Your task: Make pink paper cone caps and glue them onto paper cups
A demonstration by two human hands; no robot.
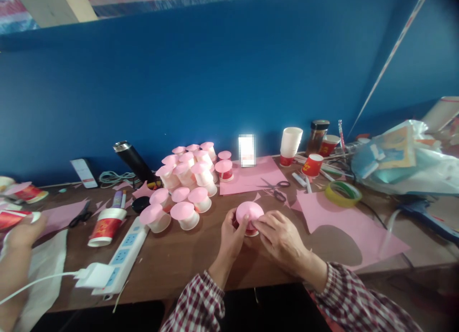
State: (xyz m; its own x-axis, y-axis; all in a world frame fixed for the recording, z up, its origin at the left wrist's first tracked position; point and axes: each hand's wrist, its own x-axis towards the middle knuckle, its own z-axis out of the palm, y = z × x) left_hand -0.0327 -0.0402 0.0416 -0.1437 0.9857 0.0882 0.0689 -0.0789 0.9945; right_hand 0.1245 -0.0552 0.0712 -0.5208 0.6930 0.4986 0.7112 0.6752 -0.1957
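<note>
Left hand [231, 232] curls round the disc [250, 209]; right hand [281, 236] pinches its edge. Apparently it's being seated on the cup [252, 233], calling next for gentle pressure.

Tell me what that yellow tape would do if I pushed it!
The tape looks laid flat, so it would probably slide rather than roll. If you stood it on its edge, its round shape might let it roll away. Its thick ring would likely feel stiff, not floppy.
</note>
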